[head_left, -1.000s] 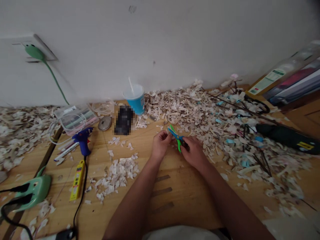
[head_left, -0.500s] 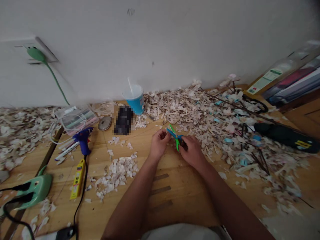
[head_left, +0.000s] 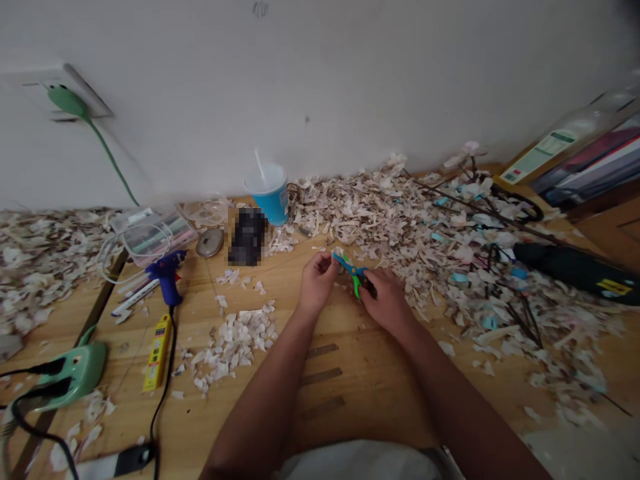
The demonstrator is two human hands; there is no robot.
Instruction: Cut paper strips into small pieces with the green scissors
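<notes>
My right hand (head_left: 386, 295) is closed round the handles of small blue and green scissors (head_left: 354, 269), whose blades point up and left. Close to the blade tips, my left hand (head_left: 318, 279) is pinched; what sits between its fingers is too small to make out. Pale petal-like scraps (head_left: 367, 217) lie in a thick heap just beyond both hands. A smaller pile of white pieces (head_left: 245, 339) rests on the wooden table (head_left: 365, 393), left of my left forearm.
A blue cup (head_left: 273, 200) with a white stick stands by the wall, beside a blurred-out dark object (head_left: 247, 237). Leftward lie a blue glue gun (head_left: 169, 279), a yellow packet (head_left: 157, 352) and a green power strip (head_left: 77, 373) with cords. Twigs (head_left: 480, 210) and a dark umbrella-like bundle (head_left: 565, 267) lie right.
The scissor blades have closed together; before, the green blade stood apart from the blue one. Both hands stay nearly in place, and the view has shifted slightly.
</notes>
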